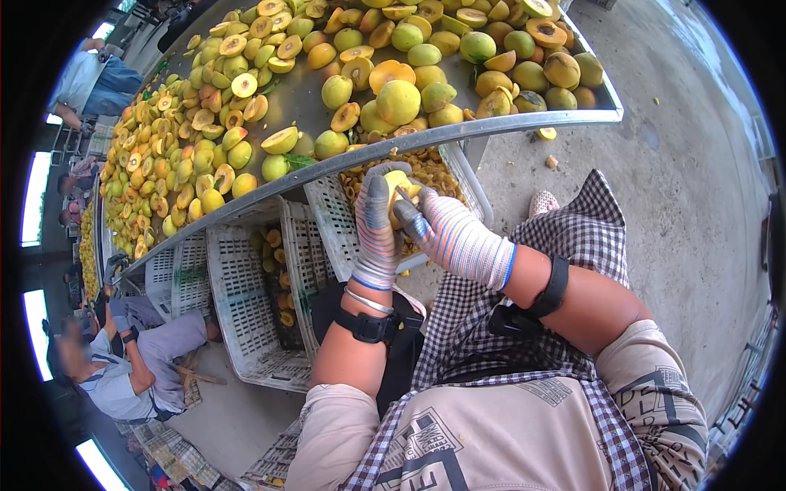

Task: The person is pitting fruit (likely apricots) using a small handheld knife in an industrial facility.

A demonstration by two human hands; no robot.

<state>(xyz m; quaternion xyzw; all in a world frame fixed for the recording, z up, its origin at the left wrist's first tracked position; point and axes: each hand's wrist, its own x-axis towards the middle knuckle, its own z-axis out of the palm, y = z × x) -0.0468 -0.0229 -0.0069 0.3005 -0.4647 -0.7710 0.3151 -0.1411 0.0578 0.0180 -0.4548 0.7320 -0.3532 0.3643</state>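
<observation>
In my left hand [379, 215], gloved in striped knit with grey coating, is a yellow peach-like fruit [399, 184], cut open. My right hand [451, 227], in a matching glove, grips a small tool [403, 193] whose dark metal tip touches the fruit; its exact kind cannot be told. Both hands are close together just below the rim of a metal table [491, 124]. Beneath them a white plastic crate [334, 227] holds many small brown-yellow pieces. Whole and halved yellow-green fruits [398, 102] cover much of the table, some halves showing their stones.
More slatted plastic crates [236, 307] stand under the table at the left, one dark crate holding fruit halves. A co-worker [132, 362] sits at the left by the table; another person [98, 80] is at the upper left. A fruit half [546, 133] lies on the concrete floor.
</observation>
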